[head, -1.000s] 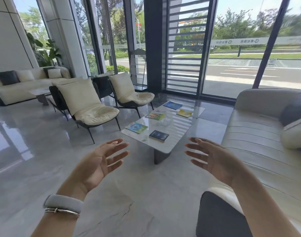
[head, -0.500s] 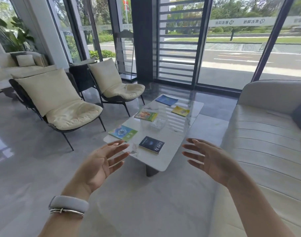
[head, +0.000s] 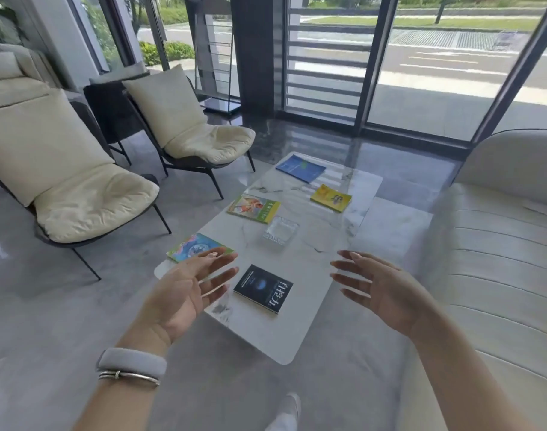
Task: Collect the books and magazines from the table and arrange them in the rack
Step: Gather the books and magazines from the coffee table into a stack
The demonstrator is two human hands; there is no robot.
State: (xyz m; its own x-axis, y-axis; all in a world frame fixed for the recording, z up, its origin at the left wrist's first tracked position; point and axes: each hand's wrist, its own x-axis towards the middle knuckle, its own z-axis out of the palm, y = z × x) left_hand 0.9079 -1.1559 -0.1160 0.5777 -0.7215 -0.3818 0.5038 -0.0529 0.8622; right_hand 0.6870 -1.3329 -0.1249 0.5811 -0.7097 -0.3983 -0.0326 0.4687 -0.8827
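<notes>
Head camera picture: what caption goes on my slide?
Both empty hands, left and right, reach toward five books on the white table.

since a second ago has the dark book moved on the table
No. The dark book lies at the same near corner of the table, same angle to its edge; only the camera has come closer. Both hands are empty.
</notes>
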